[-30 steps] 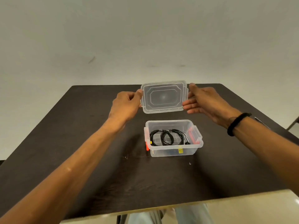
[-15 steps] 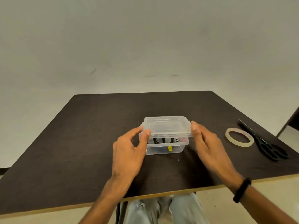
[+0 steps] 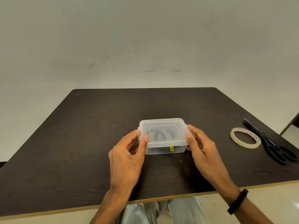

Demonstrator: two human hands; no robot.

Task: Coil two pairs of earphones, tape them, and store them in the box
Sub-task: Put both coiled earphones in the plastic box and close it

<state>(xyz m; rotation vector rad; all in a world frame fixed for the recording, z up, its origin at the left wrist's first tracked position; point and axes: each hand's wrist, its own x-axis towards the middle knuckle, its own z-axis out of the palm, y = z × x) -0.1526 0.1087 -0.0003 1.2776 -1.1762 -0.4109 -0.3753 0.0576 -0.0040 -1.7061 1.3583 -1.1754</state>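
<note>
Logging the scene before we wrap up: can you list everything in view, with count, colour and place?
box: one, clear plastic, table centre
lid: one, clear, seated on the box
earphones: dark coils seen through the lid, count unclear
tape roll: one, clear, table right
scissors: one pair, black, right of the tape roll
table: one, dark brown
wristband: one, black, right wrist
left hand: at the box's left end
right hand: at the box's right end
</note>
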